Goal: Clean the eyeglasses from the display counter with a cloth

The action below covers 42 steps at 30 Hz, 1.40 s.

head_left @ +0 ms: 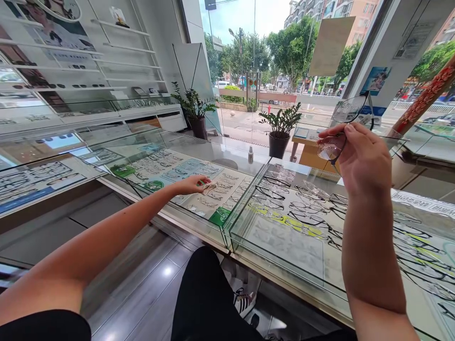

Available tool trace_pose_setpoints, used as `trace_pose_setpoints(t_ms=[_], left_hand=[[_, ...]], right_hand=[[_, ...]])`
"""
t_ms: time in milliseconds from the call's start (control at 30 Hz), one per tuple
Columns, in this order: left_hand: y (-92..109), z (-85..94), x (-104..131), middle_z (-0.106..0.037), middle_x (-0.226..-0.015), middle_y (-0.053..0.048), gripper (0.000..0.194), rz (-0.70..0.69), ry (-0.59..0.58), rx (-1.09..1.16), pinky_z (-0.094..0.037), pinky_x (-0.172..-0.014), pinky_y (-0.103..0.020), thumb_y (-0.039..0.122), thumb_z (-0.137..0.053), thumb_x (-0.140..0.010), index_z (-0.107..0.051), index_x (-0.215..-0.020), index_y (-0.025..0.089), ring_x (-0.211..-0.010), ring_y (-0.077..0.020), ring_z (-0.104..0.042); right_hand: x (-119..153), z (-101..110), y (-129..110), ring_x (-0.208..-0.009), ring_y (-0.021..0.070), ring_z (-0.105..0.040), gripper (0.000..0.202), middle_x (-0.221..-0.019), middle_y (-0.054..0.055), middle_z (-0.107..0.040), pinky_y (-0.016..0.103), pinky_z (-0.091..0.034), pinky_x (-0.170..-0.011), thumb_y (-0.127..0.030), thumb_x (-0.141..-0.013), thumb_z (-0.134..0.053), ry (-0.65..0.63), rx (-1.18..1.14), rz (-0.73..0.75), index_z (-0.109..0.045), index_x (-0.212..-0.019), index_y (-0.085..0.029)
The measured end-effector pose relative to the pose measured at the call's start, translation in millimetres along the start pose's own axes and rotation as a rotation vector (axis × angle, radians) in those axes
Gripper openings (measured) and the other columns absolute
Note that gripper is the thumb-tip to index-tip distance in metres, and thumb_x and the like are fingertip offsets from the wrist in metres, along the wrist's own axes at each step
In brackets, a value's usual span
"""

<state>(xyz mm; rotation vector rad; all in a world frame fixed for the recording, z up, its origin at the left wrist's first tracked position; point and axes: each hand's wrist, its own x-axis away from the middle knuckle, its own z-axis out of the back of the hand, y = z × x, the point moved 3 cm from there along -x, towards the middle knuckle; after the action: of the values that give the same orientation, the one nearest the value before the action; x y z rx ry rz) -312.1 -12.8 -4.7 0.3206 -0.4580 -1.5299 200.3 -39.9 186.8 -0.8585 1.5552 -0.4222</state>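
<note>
High on the right, my right hand is closed on a pair of eyeglasses. Its thumb and fingers pinch the middle of the frame, one lens showing above them and the other below, with dark temples. My left hand reaches out low over the left glass display case, its fingers closed around a small pale, beige piece I cannot identify. Under the glass beneath that hand lie rows of eyeglasses. More eyeglasses lie in the right display case.
A small white bottle stands on the left case's glass top. Potted plants are near the window. Wall shelves with sunglasses are at left. A red-patterned pole slants at right. Below are my knee and a sneaker.
</note>
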Motion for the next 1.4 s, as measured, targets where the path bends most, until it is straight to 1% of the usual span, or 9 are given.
trace_pose_setpoints(t_ms=[200,367,567,700,800,933,1067,1233,1400], left_hand=[[-0.9,1.0,5.3,-0.079,-0.130,-0.018,0.079,-0.035,0.020,-0.091,-0.057,-0.090,-0.033,0.071,-0.073,-0.071,-0.079,-0.128,0.017,-0.115,-0.0348,-0.071],[1.2,2.4,11.7,-0.074,-0.135,-0.020,0.085,-0.079,-0.062,-0.195,-0.052,-0.091,-0.032,0.061,-0.071,-0.074,-0.072,-0.145,0.013,-0.110,-0.0320,-0.071],[8.5,0.1,21.1,-0.079,-0.121,-0.017,0.058,0.047,0.133,-0.032,-0.050,-0.094,-0.034,0.044,-0.070,-0.073,-0.079,-0.123,0.016,-0.112,-0.0348,-0.069],[17.1,0.2,22.8,-0.073,-0.091,-0.013,0.041,0.232,0.298,0.161,-0.053,-0.081,-0.036,0.047,-0.064,-0.083,-0.072,-0.106,0.015,-0.092,-0.0310,-0.068],[35.7,7.6,18.3,-0.067,-0.081,-0.010,0.042,0.324,0.338,0.379,-0.054,-0.069,-0.036,0.055,-0.060,-0.089,-0.068,-0.100,0.015,-0.079,-0.0273,-0.066],[89.4,24.7,12.1,-0.073,-0.089,-0.009,0.049,0.238,0.292,0.607,-0.052,-0.064,-0.029,0.058,-0.077,-0.082,-0.072,-0.109,0.016,-0.080,-0.0233,-0.068],[175.2,37.5,10.8,-0.077,-0.098,-0.011,0.048,-0.059,0.167,0.981,-0.057,-0.074,-0.027,0.044,-0.097,-0.068,-0.077,-0.100,0.014,-0.087,-0.0193,-0.070],[285.1,38.2,6.2,-0.075,-0.093,-0.009,0.037,-0.333,-0.048,1.091,-0.061,-0.072,-0.030,0.039,-0.094,-0.077,-0.077,-0.097,0.012,-0.080,-0.0168,-0.067],[346.6,24.9,-6.3,-0.072,-0.092,-0.010,0.034,-0.489,-0.089,1.223,-0.057,-0.062,-0.028,0.036,-0.086,-0.086,-0.072,-0.105,0.011,-0.075,-0.0161,-0.065]], right_hand=[[1.3,-0.9,-2.5,-0.085,0.0208,-0.077,0.022,-0.096,0.012,-0.082,0.038,-0.056,-0.079,-0.026,-0.098,-0.065,0.005,-0.022,-0.003,-0.083,-0.086,-0.020],[2.0,-2.4,-3.4,-0.087,0.0204,-0.077,0.022,-0.096,0.009,-0.082,0.036,-0.058,-0.079,-0.028,-0.098,-0.065,0.005,-0.004,-0.007,-0.083,-0.086,-0.022],[2.4,-1.5,-2.1,-0.085,0.0195,-0.077,0.023,-0.095,0.010,-0.083,0.036,-0.056,-0.079,-0.023,-0.099,-0.065,-0.013,-0.040,0.000,-0.084,-0.086,-0.020],[3.1,0.4,-0.9,-0.088,0.0215,-0.076,0.022,-0.098,0.010,-0.082,0.039,-0.057,-0.084,-0.028,-0.101,-0.064,-0.026,0.020,0.001,-0.082,-0.090,-0.021],[3.1,0.1,1.0,-0.091,0.0241,-0.076,0.021,-0.100,0.008,-0.082,0.044,-0.059,-0.089,-0.034,-0.102,-0.066,-0.034,0.060,-0.001,-0.081,-0.090,-0.025],[2.9,-1.9,2.6,-0.093,0.0258,-0.076,0.022,-0.098,0.008,-0.081,0.045,-0.061,-0.089,-0.037,-0.101,-0.066,-0.035,0.086,-0.007,-0.080,-0.089,-0.026],[3.4,-3.0,3.0,-0.094,0.0236,-0.076,0.024,-0.101,0.007,-0.082,0.042,-0.061,-0.090,-0.038,-0.103,-0.065,-0.085,0.080,-0.023,-0.081,-0.091,-0.025],[5.4,-1.3,1.4,-0.098,0.0228,-0.076,0.025,-0.100,0.006,-0.081,0.041,-0.063,-0.092,-0.041,-0.104,-0.065,-0.138,0.073,-0.024,-0.083,-0.094,-0.027],[6.3,-0.5,-1.8,-0.102,0.0232,-0.075,0.024,-0.101,0.005,-0.081,0.044,-0.059,-0.103,-0.039,-0.104,-0.066,-0.111,0.040,0.010,-0.084,-0.094,-0.027]])
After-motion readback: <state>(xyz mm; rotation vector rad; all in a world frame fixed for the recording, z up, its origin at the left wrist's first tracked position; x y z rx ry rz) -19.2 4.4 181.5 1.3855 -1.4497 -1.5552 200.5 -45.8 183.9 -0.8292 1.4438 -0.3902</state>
